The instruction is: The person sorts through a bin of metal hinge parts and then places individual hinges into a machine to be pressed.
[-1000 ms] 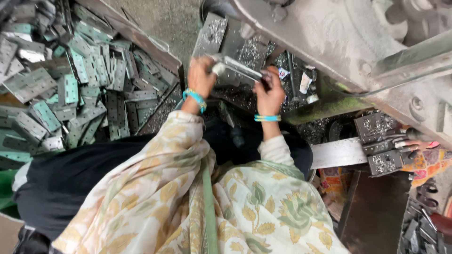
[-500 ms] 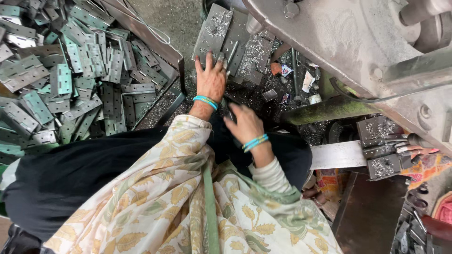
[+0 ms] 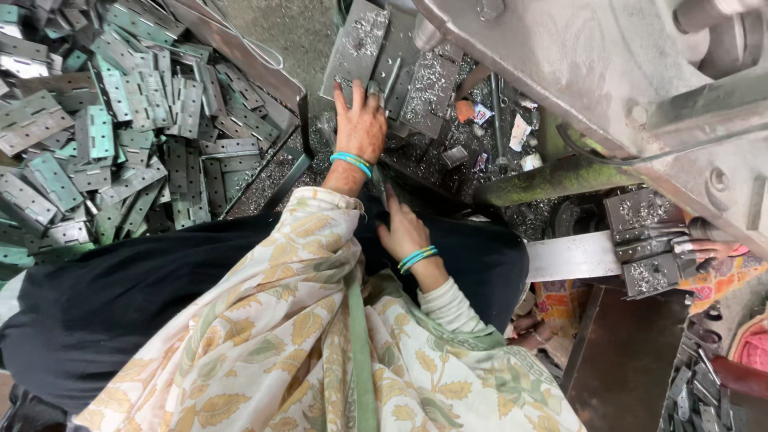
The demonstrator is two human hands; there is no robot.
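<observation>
The biggest change since a second ago is in the hands: then both were raised together at twelve o'clock, holding a grey metal piece between them against the machine bed; now they have parted and nothing is held between them. That suggests the piece has been set down among the plates [image 3: 376,48] at the front of the machine [image 3: 608,72], and the person is between pieces. The left hand [image 3: 362,120] lies flat, fingers spread, at about twelve o'clock from the lap, its fingertips touching the lower edge of the plates; it is open and grips nothing that shows. The right hand [image 3: 402,230] has dropped towards the middle of the view, resting on the dark cloth [image 3: 240,264] over the lap, fingers loosely extended; whether anything lies under it cannot be told. The plates are flat, dull grey, punched with small holes and strewn with bright metal shavings, leaning side by side near the top edge. At nine to eleven o'clock a large heap of hinges [image 3: 104,144], grey and greenish, fills the floor. At three o'clock another person's hand [image 3: 708,252] reaches for small shaving-covered blocks [image 3: 648,240] on a steel bar. Both of the person's wrists carry blue bangles.
</observation>
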